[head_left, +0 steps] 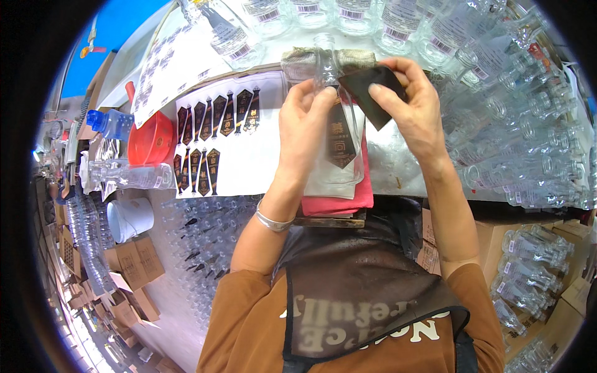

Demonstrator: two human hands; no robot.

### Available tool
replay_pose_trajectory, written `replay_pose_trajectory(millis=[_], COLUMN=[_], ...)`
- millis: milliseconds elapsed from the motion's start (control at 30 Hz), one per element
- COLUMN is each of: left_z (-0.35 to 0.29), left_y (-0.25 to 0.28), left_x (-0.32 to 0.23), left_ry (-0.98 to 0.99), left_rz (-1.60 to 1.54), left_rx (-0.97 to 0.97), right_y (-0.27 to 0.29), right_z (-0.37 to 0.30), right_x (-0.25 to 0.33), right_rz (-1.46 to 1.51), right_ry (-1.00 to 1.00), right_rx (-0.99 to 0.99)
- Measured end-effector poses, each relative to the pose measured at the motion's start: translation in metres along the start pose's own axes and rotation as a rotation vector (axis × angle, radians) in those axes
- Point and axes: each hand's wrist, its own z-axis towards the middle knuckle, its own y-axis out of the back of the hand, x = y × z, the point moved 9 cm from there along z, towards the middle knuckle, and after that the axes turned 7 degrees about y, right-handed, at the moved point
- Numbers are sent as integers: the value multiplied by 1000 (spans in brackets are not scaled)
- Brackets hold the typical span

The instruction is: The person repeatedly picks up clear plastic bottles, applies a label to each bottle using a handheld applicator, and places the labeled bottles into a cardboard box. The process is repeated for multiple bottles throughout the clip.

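Note:
A clear glass bottle (353, 171) lies on its side in front of me, its neck pointing away and resting near a rolled pale cloth (298, 62). On its upper face is a dark, tie-shaped label (339, 138) with gold print. My left hand (305, 121) grips the bottle at its shoulder, the thumb by the label's narrow end. Between the thumb and fingers of my right hand (413, 102) is a flat, dark scraper-like piece (375, 93), tilted just over the bottle's right side. Whether it touches the glass, I cannot tell. Beneath the bottle is a pink cloth (367, 193).
A white sheet (239, 149) with several more tie-shaped labels lies left of the bottle. Beyond it are a red bowl (151, 140) and a blue-capped bottle (112, 123). Many clear bottles (398, 25) crowd the far and right sides. A white bucket (130, 219) stands on the floor.

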Motion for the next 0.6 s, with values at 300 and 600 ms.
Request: replay_pose_trajectory(millis=[300, 600], left_z=[1, -2], left_y=[-1, -4], left_x=[-2, -5], left_ry=[-11, -9], left_rz=[54, 27], left_rx=[-22, -25], right_y=[-20, -32], right_z=[37, 44], right_x=[41, 44], right_rz=[-448, -464], right_ry=[347, 334], right_rx=[86, 226])
